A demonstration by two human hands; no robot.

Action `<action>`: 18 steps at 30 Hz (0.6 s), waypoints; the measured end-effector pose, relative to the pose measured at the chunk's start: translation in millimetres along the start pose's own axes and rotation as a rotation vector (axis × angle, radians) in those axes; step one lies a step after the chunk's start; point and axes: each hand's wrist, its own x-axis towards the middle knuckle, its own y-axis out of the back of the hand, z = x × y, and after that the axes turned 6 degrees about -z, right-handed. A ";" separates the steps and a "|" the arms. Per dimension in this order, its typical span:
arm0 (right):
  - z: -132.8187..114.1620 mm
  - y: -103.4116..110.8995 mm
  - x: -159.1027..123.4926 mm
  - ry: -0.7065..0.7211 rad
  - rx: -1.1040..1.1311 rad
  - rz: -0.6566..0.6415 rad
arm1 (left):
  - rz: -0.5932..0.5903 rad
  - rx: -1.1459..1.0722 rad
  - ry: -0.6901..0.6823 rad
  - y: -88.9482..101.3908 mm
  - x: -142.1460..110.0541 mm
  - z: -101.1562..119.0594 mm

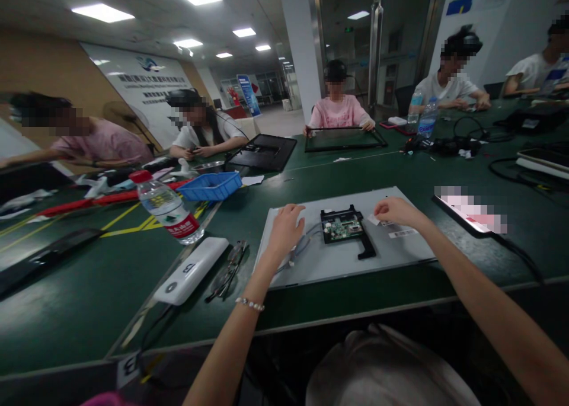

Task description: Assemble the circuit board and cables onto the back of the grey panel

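A flat grey display panel (306,269) lies on the table in front of me. On its middle sits a green circuit board (344,228) in a black plastic bracket (367,249). My left hand (287,225) hovers over the panel's left part, fingers apart and holding nothing, near a bundle of grey wires (302,243) that runs to the board. Right of the board, my right hand (398,211) pinches a small white sticker (374,220) between thumb and fingers. A printed label (403,232) is stuck on the panel below that hand.
Left of the panel are glasses (227,269), a white power bank (193,269), a water bottle (166,207) and a blue tray (211,186). A lit phone (469,213) with a cable lies right. Across the table, a person holds a black frame (347,148); other people sit around.
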 end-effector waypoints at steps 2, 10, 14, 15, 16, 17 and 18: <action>4.3 -1.0 2.8 -0.004 -0.035 0.024 | -0.063 0.021 -0.073 -1.6 12.9 12.7; 9.1 -3.9 4.2 0.014 -0.125 0.100 | -0.283 0.154 -0.161 -27.5 59.8 44.7; 6.4 -3.6 4.1 -0.013 -0.158 0.099 | -0.316 0.204 -0.108 -32.8 65.9 42.8; 5.8 -3.5 4.1 -0.021 -0.163 0.094 | -0.320 0.213 -0.099 -32.8 66.5 42.2; 5.3 -3.4 4.1 -0.028 -0.166 0.091 | -0.323 0.223 -0.090 -32.3 66.9 41.8; 4.7 -3.3 4.0 -0.030 -0.167 0.088 | -0.325 0.232 -0.083 -31.5 67.3 41.8; 4.1 -3.2 3.7 -0.028 -0.167 0.086 | -0.324 0.241 -0.077 -30.5 67.9 42.3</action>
